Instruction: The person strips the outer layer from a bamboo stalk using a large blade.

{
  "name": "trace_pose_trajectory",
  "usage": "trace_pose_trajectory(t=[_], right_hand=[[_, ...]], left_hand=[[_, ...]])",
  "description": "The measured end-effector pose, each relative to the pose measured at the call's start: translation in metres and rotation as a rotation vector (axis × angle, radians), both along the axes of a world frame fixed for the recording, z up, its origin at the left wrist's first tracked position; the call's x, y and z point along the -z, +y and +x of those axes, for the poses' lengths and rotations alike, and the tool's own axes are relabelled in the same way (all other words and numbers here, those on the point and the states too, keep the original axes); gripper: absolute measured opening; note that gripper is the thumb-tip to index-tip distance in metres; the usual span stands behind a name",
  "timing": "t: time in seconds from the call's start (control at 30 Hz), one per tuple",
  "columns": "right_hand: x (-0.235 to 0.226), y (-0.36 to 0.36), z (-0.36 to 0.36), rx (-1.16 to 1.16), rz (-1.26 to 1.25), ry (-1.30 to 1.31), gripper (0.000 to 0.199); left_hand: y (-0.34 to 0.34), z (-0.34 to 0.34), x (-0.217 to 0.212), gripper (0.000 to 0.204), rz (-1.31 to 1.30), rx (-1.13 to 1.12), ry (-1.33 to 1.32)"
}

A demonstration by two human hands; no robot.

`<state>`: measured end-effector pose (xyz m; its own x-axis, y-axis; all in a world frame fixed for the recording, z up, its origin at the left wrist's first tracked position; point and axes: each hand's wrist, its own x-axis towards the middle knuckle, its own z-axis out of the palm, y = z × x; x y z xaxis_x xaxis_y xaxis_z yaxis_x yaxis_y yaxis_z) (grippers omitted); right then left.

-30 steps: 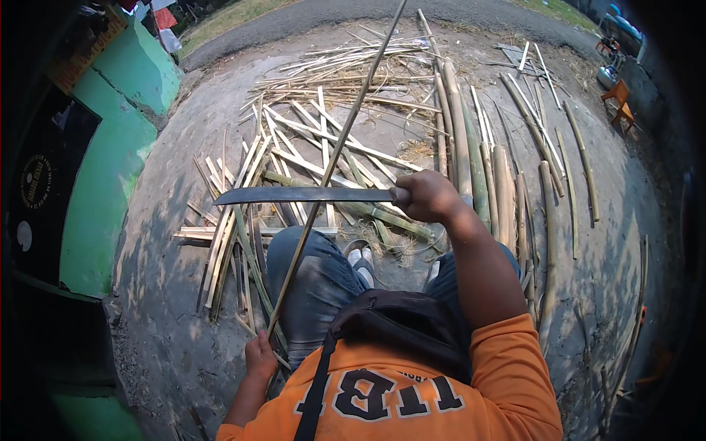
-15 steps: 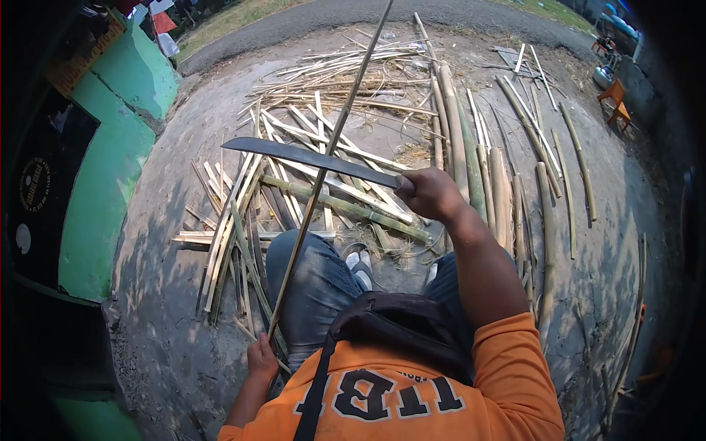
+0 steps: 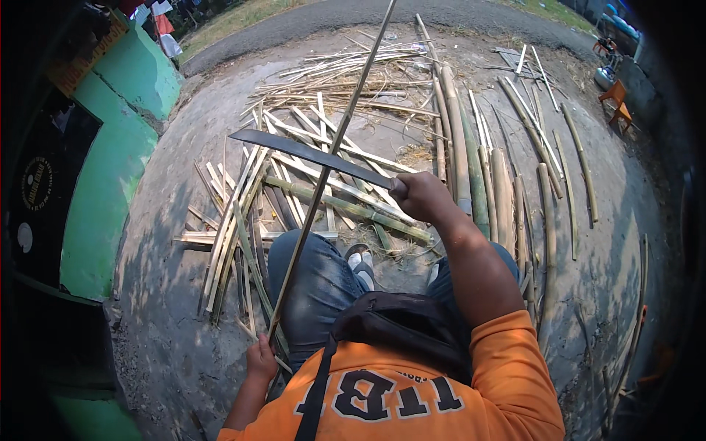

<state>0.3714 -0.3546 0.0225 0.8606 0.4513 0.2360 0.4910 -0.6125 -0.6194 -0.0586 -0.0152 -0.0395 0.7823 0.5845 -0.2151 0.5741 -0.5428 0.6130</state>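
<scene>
My right hand [image 3: 425, 195] is closed round the handle of a machete [image 3: 312, 155], its long dark blade pointing left. The blade lies across a long, thin bamboo strip [image 3: 297, 250], meeting it about midway along. Down at the lower left, my left hand [image 3: 262, 358] grips the near end of that strip, which runs up past my left knee and out toward the road. Whether the blade's edge bites into the strip is too fine to tell.
Pale split bamboo strips [image 3: 234, 228] lie in a crossed heap ahead and left, with a green bamboo pole [image 3: 353, 208] among them. Thicker bamboo poles [image 3: 457, 140] stretch away on the right. A green wall [image 3: 103, 198] stands at left, and an orange chair [image 3: 616, 99] far right.
My right hand and the machete have shifted slightly right and nearer, the blade sloping more. The left hand keeps its hold on the strip.
</scene>
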Motion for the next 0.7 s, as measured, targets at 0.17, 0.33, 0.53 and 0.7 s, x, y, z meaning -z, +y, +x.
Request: trace_pose_trajectory(t=[0.17, 0.33, 0.53, 0.7], right_hand=[[-0.011, 0.001, -0.009, -0.113, -0.049, -0.136, 0.016], [-0.021, -0.005, -0.007, -0.166, -0.2, -0.176, 0.008], [-0.008, -0.015, 0.017, 0.078, -0.055, 0.022, 0.019], [-0.021, -0.011, 0.0, -0.01, -0.054, 0.034, 0.021]], left_hand=[[0.006, -0.009, 0.016, 0.069, 0.006, -0.02, -0.006], [0.004, -0.004, 0.008, 0.067, 0.043, -0.011, -0.019], [0.006, -0.002, 0.01, 0.064, 0.031, 0.051, -0.033], [0.01, -0.009, 0.02, 0.065, -0.011, 0.037, -0.042]])
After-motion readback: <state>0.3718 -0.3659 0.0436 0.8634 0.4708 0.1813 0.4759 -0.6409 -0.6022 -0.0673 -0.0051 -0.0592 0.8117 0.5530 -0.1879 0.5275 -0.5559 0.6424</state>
